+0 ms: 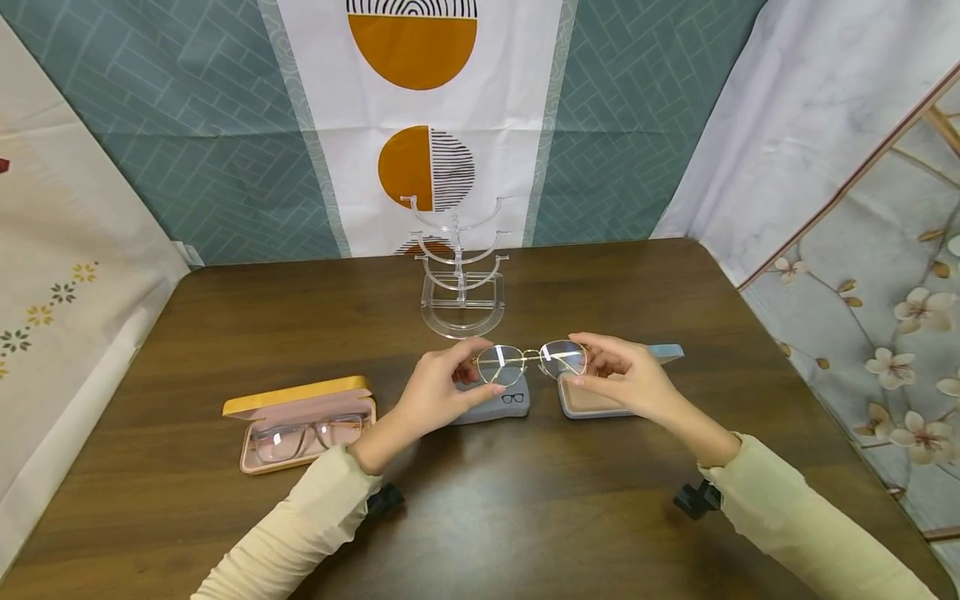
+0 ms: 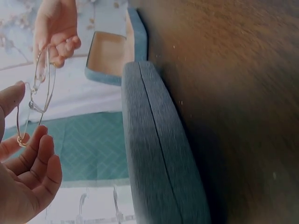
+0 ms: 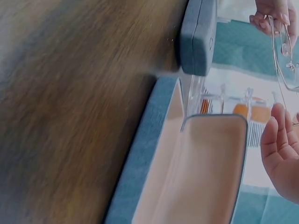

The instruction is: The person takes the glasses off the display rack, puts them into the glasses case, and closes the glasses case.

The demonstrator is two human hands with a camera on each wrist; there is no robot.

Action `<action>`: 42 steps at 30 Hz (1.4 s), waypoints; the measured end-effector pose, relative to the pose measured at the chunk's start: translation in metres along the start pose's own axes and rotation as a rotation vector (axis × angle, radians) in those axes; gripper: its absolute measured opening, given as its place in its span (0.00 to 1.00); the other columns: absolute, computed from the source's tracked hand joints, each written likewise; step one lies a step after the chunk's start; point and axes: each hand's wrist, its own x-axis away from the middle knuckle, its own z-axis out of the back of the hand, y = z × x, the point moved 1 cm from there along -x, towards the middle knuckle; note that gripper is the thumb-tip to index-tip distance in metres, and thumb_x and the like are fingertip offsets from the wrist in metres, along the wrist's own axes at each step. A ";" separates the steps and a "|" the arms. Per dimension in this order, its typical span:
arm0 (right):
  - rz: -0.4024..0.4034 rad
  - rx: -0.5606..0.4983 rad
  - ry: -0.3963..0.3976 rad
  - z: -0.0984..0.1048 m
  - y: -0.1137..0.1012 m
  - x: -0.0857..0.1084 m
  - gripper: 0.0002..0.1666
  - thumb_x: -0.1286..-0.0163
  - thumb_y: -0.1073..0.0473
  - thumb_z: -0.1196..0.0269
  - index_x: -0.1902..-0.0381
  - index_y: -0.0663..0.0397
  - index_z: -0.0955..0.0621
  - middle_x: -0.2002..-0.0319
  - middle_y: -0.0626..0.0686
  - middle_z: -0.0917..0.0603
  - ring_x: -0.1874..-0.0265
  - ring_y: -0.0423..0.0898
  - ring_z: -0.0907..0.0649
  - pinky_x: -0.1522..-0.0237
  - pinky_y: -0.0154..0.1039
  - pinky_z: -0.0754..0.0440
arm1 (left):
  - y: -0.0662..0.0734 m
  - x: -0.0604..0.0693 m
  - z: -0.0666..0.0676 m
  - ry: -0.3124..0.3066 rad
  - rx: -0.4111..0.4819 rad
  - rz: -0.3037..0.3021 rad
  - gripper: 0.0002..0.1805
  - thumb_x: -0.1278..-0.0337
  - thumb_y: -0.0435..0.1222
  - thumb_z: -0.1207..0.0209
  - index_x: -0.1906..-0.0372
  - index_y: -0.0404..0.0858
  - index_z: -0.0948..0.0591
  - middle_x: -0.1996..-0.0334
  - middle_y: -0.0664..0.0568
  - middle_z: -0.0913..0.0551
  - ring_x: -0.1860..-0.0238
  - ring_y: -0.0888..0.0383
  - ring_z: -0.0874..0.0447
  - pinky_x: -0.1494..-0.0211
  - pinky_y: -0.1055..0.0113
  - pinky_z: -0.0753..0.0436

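Observation:
Thin gold-rimmed eyeglasses [image 1: 531, 357] are held up above the table between both hands. My left hand [image 1: 442, 379] pinches them at one end between thumb and fingers, and my right hand [image 1: 626, 372] pinches the opposite end. Below them lies a closed grey-blue glasses case [image 1: 504, 405] with a small glasses drawing on it; the left wrist view shows its side [image 2: 156, 140]. An open blue case [image 3: 210, 163] with a beige lining sits under my right hand, and no glasses show inside it. The right wrist view also catches the eyeglasses [image 3: 275, 51].
Further left, an open yellow case [image 1: 296, 398] with pink lining holds clear-framed glasses [image 1: 307, 437]. A clear tiered display stand [image 1: 461, 287] with curved arms stands at the back of the brown wooden table [image 1: 540, 525]. Patterned cloths [image 1: 630, 125] hang behind and at the sides.

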 end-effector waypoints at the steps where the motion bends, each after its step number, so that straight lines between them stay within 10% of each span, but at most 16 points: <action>1: 0.003 0.000 0.001 0.002 0.005 0.002 0.30 0.48 0.74 0.34 0.45 0.69 0.28 0.70 0.60 0.23 0.76 0.40 0.22 0.78 0.31 0.29 | 0.001 -0.001 -0.002 0.000 -0.008 -0.012 0.27 0.64 0.38 0.28 0.53 0.35 0.24 0.82 0.56 0.24 0.80 0.63 0.26 0.75 0.70 0.26; 16: 0.138 0.144 0.091 0.017 -0.003 0.021 0.30 0.58 0.82 0.34 0.52 0.76 0.26 0.72 0.53 0.23 0.80 0.40 0.24 0.80 0.31 0.26 | 0.007 -0.011 -0.034 -0.040 -0.085 -0.057 0.27 0.61 0.41 0.29 0.53 0.36 0.26 0.81 0.56 0.23 0.80 0.64 0.27 0.75 0.74 0.28; 24: 0.079 0.185 0.080 0.026 -0.002 0.032 0.26 0.56 0.81 0.34 0.55 0.77 0.25 0.73 0.62 0.23 0.79 0.39 0.23 0.79 0.31 0.26 | 0.010 -0.016 -0.049 -0.126 -0.089 -0.025 0.28 0.59 0.43 0.31 0.53 0.34 0.27 0.83 0.54 0.22 0.83 0.64 0.29 0.77 0.74 0.30; 42: 0.000 0.273 0.034 0.050 0.058 0.054 0.28 0.55 0.78 0.33 0.53 0.72 0.25 0.70 0.58 0.20 0.78 0.38 0.21 0.82 0.32 0.28 | 0.014 -0.027 -0.084 -0.281 -0.218 0.055 0.26 0.56 0.48 0.33 0.55 0.39 0.28 0.86 0.60 0.25 0.86 0.67 0.31 0.85 0.76 0.34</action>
